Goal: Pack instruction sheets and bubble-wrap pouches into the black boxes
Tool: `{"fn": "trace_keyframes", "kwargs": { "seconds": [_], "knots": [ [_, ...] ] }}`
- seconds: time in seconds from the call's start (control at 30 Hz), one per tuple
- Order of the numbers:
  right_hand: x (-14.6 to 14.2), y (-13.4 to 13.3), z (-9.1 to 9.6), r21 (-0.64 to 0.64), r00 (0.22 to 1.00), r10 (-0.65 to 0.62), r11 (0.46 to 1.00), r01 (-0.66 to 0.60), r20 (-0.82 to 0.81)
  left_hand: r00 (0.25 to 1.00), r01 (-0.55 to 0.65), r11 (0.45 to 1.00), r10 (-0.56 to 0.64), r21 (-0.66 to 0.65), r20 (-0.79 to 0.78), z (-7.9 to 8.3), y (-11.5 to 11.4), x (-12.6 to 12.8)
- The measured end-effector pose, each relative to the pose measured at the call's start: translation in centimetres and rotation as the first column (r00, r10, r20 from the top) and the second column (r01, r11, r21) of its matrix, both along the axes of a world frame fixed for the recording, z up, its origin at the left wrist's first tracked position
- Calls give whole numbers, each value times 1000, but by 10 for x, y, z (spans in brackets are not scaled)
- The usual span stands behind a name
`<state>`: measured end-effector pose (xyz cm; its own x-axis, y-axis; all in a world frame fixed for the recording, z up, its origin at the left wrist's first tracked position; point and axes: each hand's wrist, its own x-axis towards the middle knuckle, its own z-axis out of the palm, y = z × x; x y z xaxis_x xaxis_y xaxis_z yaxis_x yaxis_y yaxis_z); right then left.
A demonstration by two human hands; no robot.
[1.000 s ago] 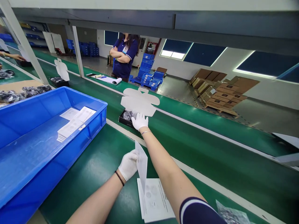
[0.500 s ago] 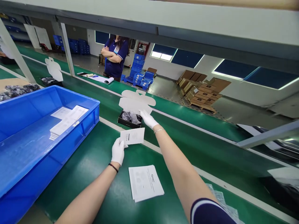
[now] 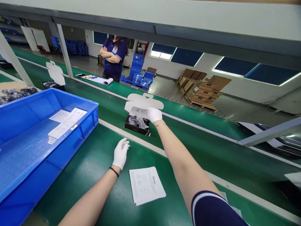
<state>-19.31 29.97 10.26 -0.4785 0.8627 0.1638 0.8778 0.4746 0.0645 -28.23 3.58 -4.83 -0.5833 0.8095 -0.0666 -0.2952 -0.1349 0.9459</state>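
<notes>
- Two green conveyor belts [image 3: 77, 179], side by side, separated by a pale rail.
- One blue plastic crate [image 3: 77, 96] on the near belt, to the left of both hands, holding one stack of white leaflets [image 3: 63, 125].
- One co-worker [image 3: 113, 56] in a navy polo shirt, standing beyond the belts with arms folded.
- Stacked cardboard cartons [image 3: 199, 89] on a wooden pallet, in the background; exact count unclear.
- One open black box [image 3: 136, 127] on the far belt, with one white card lid [image 3: 145, 102] raised behind it and one clear-bagged black item [image 3: 137, 121] inside.
- One white sheet [image 3: 138, 112] lying over the box, touched by the right hand [image 3: 154, 114]. This hand is gloved; whether it grips the sheet cannot be told.
- One left hand [image 3: 121, 153], gloved, open and empty, above the near belt.
- One stack of white printed sheets [image 3: 147, 185] on the near belt, between both forearms.
</notes>
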Motion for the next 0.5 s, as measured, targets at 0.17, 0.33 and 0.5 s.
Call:
{"fn": "trace_keyframes", "kwargs": {
  "seconds": [0.17,0.33,0.5],
  "knots": [
    [0,11,-18,-55,1000,-1,998,2,24,999,1,1000,-1,7,45,0,2,0],
    [41,12,-18,-8,985,-127,992,127,-120,999,9,1000,-10,10,42,-1,1,0],
    [87,5,-49,-230,926,-341,926,300,-164,999,35,999,-35,2,14,1,1,0]
  ]
}}
